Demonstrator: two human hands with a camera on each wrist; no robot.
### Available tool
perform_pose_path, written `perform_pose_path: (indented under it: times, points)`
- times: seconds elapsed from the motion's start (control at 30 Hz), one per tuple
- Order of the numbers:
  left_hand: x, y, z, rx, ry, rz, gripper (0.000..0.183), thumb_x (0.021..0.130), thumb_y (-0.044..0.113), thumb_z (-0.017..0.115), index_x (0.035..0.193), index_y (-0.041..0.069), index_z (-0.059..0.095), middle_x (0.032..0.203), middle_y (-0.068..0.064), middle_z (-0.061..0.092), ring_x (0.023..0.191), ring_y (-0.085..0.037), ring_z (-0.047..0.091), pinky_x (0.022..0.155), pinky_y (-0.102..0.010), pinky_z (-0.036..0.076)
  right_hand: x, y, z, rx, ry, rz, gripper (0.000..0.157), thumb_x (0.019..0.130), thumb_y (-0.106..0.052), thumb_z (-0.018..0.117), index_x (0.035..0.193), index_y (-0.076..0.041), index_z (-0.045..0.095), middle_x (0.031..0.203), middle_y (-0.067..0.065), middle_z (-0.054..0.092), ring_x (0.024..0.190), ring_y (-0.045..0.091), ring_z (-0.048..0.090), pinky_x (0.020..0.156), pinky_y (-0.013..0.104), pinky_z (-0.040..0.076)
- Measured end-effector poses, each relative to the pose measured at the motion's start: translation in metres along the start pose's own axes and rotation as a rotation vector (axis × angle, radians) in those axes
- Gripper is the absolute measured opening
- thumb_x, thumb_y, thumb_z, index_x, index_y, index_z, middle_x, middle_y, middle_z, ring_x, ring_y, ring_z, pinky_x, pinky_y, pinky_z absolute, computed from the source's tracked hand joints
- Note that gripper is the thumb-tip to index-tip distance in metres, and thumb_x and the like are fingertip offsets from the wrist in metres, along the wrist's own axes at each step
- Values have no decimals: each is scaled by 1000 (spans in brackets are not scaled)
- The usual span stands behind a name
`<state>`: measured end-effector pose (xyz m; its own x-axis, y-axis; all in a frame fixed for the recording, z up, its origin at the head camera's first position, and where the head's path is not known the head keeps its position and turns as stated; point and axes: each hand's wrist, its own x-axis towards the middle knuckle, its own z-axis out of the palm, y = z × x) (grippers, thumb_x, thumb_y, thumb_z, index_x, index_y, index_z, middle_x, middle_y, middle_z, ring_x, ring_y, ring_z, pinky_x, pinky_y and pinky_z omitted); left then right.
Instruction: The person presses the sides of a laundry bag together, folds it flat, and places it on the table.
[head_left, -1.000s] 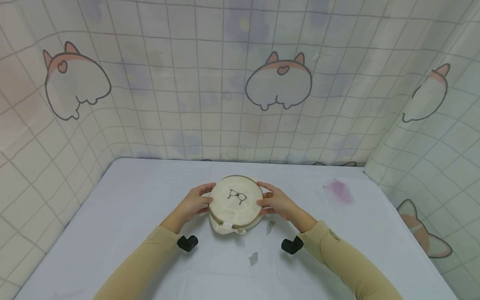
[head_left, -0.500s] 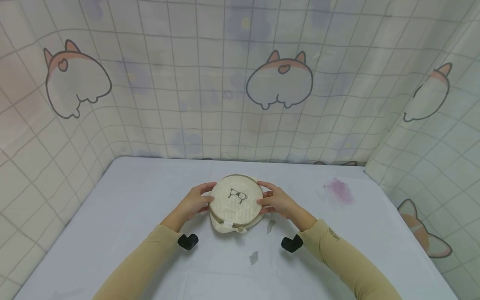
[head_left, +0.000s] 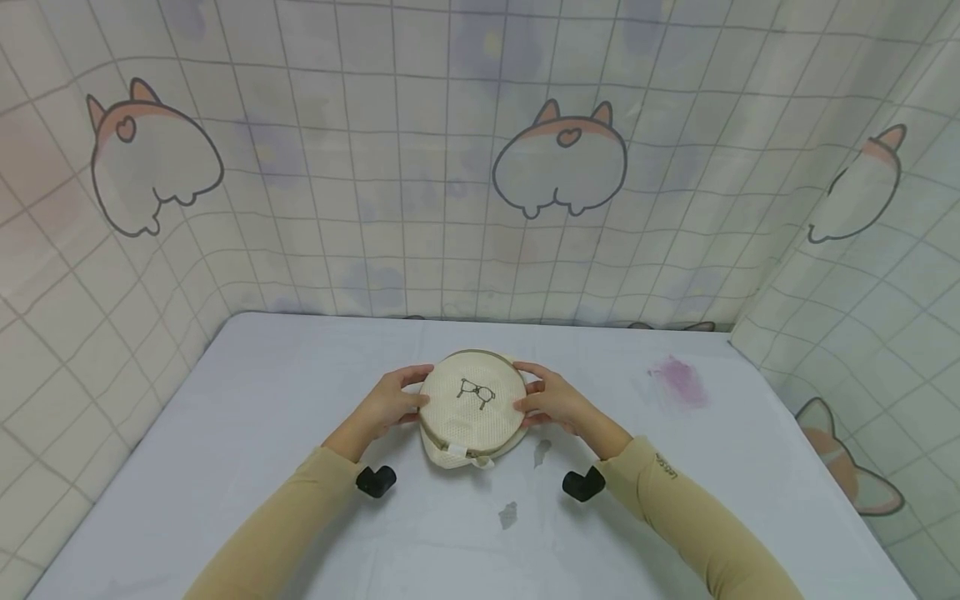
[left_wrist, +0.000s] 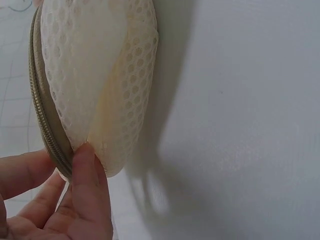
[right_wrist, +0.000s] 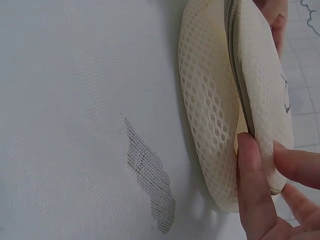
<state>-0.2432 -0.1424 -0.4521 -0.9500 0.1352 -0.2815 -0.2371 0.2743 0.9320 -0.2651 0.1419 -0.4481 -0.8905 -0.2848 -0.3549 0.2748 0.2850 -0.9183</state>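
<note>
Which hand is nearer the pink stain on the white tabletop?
Right. The right hand grips the right side of the round cream mesh pouch, left of the pink stain. The left hand holds the pouch's opposite side, farther from the stain.

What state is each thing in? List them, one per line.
Mesh bag: round, bulging, held from both sides.
Zipper: partly visible; open or closed, can't tell.
Left grip: pinching the bag's edge.
Right grip: pinching the bag's opposite edge.
Table: white, with a pink stain and gray patches.
Curtain: hanging, slightly rippled.
</note>
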Motion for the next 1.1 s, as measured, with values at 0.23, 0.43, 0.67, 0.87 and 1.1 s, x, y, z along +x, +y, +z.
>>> perform_pose_path:
  times: [0.23,0.43,0.67,0.87,1.1]
  points:
    - [2,-2,1,11,4,-2,57,99,-6,60,153,5,46,159,-21,39,118,-32,59,90,-40,57,2,2,0,-16,1,-7,78,91,11,68,159,-10,36,118,20,58,77,20,65,69,34,62]
    - [3,-3,2,26,15,-7,56,99,-6,60,153,4,47,158,-21,40,121,-33,58,88,-39,58,3,2,0,-39,-5,-4,78,91,11,68,159,-8,35,116,21,57,76,21,65,70,35,62]
    - [3,0,1,34,14,-12,56,99,-6,60,153,4,46,158,-22,39,126,-36,56,89,-40,58,2,-3,1,-69,-10,-11,77,92,11,67,159,-7,35,116,21,58,76,21,65,71,36,62]
    - [3,2,1,75,16,0,57,99,-6,59,153,3,45,158,-22,39,128,-37,55,88,-40,58,1,-5,1,-131,-23,-29,76,92,10,67,159,-5,34,127,25,53,78,22,66,73,36,62]
    - [-1,8,2,225,26,26,56,99,-2,60,153,5,46,158,-20,41,103,-26,65,78,-32,59,0,-11,-3,-351,-41,-116,73,94,3,69,157,4,33,145,30,45,84,21,70,77,33,61]
